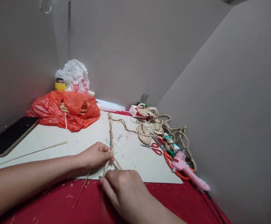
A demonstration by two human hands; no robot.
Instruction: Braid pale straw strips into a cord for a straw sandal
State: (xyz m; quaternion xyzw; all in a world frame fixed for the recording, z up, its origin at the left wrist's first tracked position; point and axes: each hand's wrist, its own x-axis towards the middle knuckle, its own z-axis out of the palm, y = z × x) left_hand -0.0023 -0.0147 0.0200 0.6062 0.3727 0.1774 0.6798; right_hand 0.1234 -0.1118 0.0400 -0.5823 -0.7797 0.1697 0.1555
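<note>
A narrow braid of straw-coloured fibre (111, 133) runs down the white board (135, 168) toward me. At its lower end my left hand (98, 155) pinches it between thumb and fingers. Loose strands spread out below that pinch. Just below and to the right, my right hand (123, 186) is closed on one of these pale strands, its thumb pointing up and left. Another thin strand (81, 188) hangs below my left wrist over the red cloth. From the braid's top a thinner cord (123, 123) leads right to a coiled round piece (143, 134).
Left are a phone (11, 135), a single strand (32, 152) and a red plastic bag (65, 109) with fibre inside. Right lie small red-handled scissors (154, 147), larger orange-handled scissors (169, 160), a pink glue gun (189, 171) and tangled braided cord (165, 121). Grey walls stand close behind and right.
</note>
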